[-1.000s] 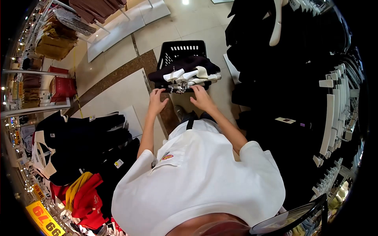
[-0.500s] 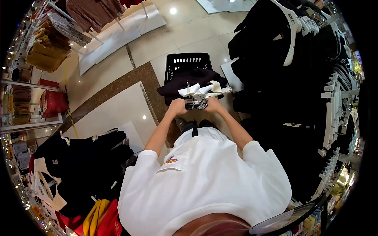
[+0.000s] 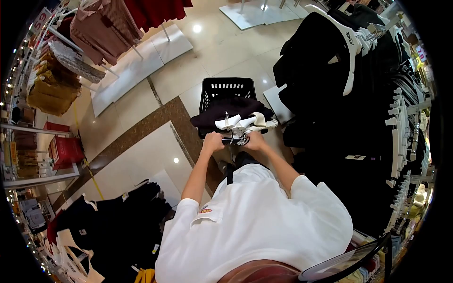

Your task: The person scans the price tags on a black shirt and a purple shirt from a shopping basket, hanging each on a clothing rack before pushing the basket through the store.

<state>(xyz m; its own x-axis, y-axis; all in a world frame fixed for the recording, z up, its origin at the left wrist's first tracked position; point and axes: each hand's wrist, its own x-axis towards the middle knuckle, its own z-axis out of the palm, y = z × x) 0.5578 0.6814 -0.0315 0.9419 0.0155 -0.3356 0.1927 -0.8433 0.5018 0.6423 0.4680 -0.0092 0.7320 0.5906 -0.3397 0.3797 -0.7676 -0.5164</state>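
A black plastic shopping basket (image 3: 204, 94) with slotted walls is in front of my body. Dark garments (image 3: 238, 107) on white hangers (image 3: 243, 123) lie across its near side, the hanger hooks pointing toward me. My left hand (image 3: 213, 141) is closed around the left end of a dark handle bar (image 3: 230, 141) at the basket's near edge. On the right end, beside the metal hooks, my right hand (image 3: 256, 141) is closed too. Both sets of fingers are partly hidden by the backs of the hands.
Black clothes (image 3: 330, 137) on a rack fill the right side. More black garments (image 3: 122, 217) hang at lower left. At upper left are a striped shirt (image 3: 104, 30), mustard garments (image 3: 54, 89) and a white platform (image 3: 141, 61). A red box (image 3: 66, 151) stands far left.
The basket, both hands and the surrounding racks sit lower in the picture now. More of the clothes at upper left shows. Both hands keep their hold on the bar.
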